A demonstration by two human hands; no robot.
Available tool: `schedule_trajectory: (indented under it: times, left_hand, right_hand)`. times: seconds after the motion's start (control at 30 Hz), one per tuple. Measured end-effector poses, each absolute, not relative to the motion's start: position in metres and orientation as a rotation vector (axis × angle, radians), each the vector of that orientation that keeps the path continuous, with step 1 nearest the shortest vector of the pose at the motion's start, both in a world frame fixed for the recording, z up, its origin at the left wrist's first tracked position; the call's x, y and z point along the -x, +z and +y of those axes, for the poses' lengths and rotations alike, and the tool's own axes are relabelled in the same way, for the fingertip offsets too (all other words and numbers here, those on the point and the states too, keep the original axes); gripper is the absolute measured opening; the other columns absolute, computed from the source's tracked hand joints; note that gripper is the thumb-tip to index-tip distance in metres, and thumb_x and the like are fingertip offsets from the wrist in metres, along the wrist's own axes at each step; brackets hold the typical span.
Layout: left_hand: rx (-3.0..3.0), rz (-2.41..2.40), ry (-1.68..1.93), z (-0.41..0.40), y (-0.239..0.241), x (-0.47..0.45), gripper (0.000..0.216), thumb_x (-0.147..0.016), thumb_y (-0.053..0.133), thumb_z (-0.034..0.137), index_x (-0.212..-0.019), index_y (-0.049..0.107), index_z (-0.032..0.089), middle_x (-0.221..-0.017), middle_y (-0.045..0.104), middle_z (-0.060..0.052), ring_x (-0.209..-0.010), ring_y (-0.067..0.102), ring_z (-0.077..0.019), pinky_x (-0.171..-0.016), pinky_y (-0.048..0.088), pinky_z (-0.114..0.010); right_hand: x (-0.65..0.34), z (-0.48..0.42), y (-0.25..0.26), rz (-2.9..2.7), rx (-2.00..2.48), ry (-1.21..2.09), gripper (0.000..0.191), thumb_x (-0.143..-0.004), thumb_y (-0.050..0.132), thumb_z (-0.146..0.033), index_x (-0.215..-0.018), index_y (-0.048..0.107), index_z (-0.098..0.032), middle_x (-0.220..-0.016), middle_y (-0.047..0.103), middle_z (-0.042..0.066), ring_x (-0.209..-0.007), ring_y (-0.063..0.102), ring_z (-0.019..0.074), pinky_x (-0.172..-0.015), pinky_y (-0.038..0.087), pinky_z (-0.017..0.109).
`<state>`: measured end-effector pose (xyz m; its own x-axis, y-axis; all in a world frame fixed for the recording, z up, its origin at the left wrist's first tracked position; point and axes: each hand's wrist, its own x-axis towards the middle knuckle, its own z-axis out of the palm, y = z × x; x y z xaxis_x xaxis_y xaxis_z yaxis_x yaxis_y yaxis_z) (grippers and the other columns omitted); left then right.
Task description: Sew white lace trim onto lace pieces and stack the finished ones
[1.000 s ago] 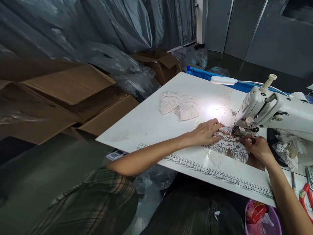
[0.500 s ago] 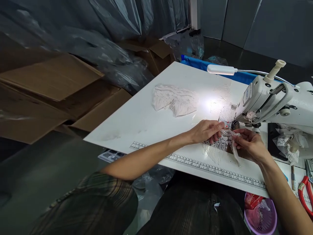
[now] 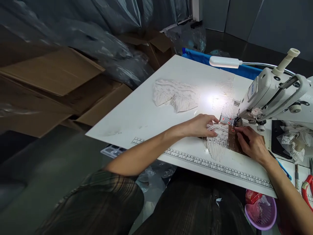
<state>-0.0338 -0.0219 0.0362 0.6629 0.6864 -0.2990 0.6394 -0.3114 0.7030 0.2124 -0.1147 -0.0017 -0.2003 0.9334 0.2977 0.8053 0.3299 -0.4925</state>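
My left hand (image 3: 201, 125) is closed at the upper left edge of a white fringed lace piece (image 3: 217, 140), its thumb and fingers gripping the scalloped band. The lace lies on the table just left of the brown plate (image 3: 233, 140), fringe towards me. My right hand (image 3: 253, 143) is open over the plate, thumb and index finger apart with nothing visible between them. Its index fingertip is close to the presser foot (image 3: 236, 121) of the white sewing machine (image 3: 269, 88). More lace (image 3: 228, 109) lies behind the foot.
Another fringed lace piece (image 3: 176, 94) lies on the white table (image 3: 137, 114). A lamp (image 3: 225, 62) shines beside the machine. Lace scraps (image 3: 293, 140), red-handled scissors (image 3: 306, 189) and a ruler strip (image 3: 207, 164) are on the right and front. A purple basket (image 3: 265, 215) stands below the edge.
My right hand has let go of the lace and opened near the presser foot. The lace, held by my left hand, has shifted left and lies flatter, baring the brown plate.
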Motion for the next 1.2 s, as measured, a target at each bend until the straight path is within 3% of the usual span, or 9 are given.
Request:
schedule_trajectory:
  times: [0.13, 0.27, 0.37, 0.53, 0.77, 0.97, 1.2]
  left_hand:
    - [-1.994, 1.077, 0.109, -0.023, 0.034, 0.028, 0.067, -0.074, 0.076, 0.046, -0.132, 0.058, 0.017, -0.122, 0.067, -0.013, -0.11, 0.064, -0.0289, -0.085, 0.05, -0.034]
    - [-2.0, 1.128, 0.247, -0.025, 0.021, 0.02, 0.066, -0.075, 0.076, 0.041, -0.133, 0.056, 0.016, -0.115, 0.069, -0.012, -0.094, 0.068, -0.0257, -0.081, 0.051, -0.036]
    - [-2.013, 1.149, 0.341, -0.025, 0.016, 0.018, 0.067, -0.075, 0.077, 0.039, -0.134, 0.055, 0.016, -0.111, 0.07, -0.011, -0.096, 0.068, -0.0253, -0.082, 0.052, -0.036]
    - [-2.016, 1.121, 0.354, -0.026, 0.018, 0.02, 0.063, -0.078, 0.075, 0.041, -0.133, 0.057, 0.015, -0.106, 0.071, -0.01, -0.096, 0.067, -0.0251, -0.08, 0.053, -0.035]
    - [-2.0, 1.138, 0.358, -0.028, 0.019, 0.018, 0.058, -0.079, 0.074, 0.041, -0.129, 0.06, 0.016, -0.104, 0.071, -0.009, -0.098, 0.067, -0.026, -0.078, 0.053, -0.033]
    - [-1.996, 1.161, 0.285, -0.03, 0.023, 0.016, 0.063, -0.077, 0.074, 0.042, -0.134, 0.058, 0.017, -0.12, 0.068, -0.014, -0.103, 0.067, -0.027, -0.081, 0.053, -0.036]
    - [-2.013, 1.164, 0.249, -0.028, 0.023, 0.017, 0.066, -0.075, 0.074, 0.041, -0.134, 0.058, 0.017, -0.118, 0.068, -0.014, -0.09, 0.067, -0.0237, -0.079, 0.052, -0.035]
  right_hand:
    - [-0.203, -0.117, -0.01, -2.224, 1.368, 0.099, 0.035, -0.097, 0.045, -0.028, -0.126, 0.063, -0.02, -0.108, 0.061, 0.014, -0.096, 0.062, 0.0233, -0.081, 0.058, 0.04]
    - [-0.199, -0.117, -0.021, -2.262, 1.468, -0.101, 0.037, -0.096, 0.046, -0.027, -0.128, 0.063, -0.016, -0.107, 0.055, 0.017, -0.094, 0.057, 0.0256, -0.081, 0.058, 0.046]
    - [-0.199, -0.116, -0.027, -2.23, 1.531, -0.16, 0.041, -0.096, 0.047, -0.029, -0.132, 0.06, -0.015, -0.106, 0.054, 0.017, -0.091, 0.055, 0.0258, -0.081, 0.058, 0.048]
    - [-0.203, -0.118, -0.029, -2.105, 1.504, -0.047, 0.041, -0.097, 0.043, -0.029, -0.134, 0.057, -0.017, -0.105, 0.056, 0.015, -0.092, 0.058, 0.0253, -0.081, 0.059, 0.046]
    - [-0.209, -0.12, -0.025, -2.134, 1.416, 0.094, 0.035, -0.094, 0.046, -0.021, -0.123, 0.066, -0.021, -0.106, 0.056, 0.013, -0.096, 0.06, 0.0233, -0.085, 0.059, 0.044]
    - [-0.21, -0.12, -0.026, -2.158, 1.429, 0.034, 0.033, -0.093, 0.045, -0.019, -0.12, 0.066, -0.019, -0.107, 0.057, 0.014, -0.101, 0.059, 0.0265, -0.087, 0.058, 0.047]
    - [-0.206, -0.124, -0.024, -2.217, 1.42, 0.044, 0.04, -0.093, 0.044, -0.016, -0.129, 0.06, -0.024, -0.108, 0.059, 0.013, -0.101, 0.055, 0.0268, -0.089, 0.056, 0.048]
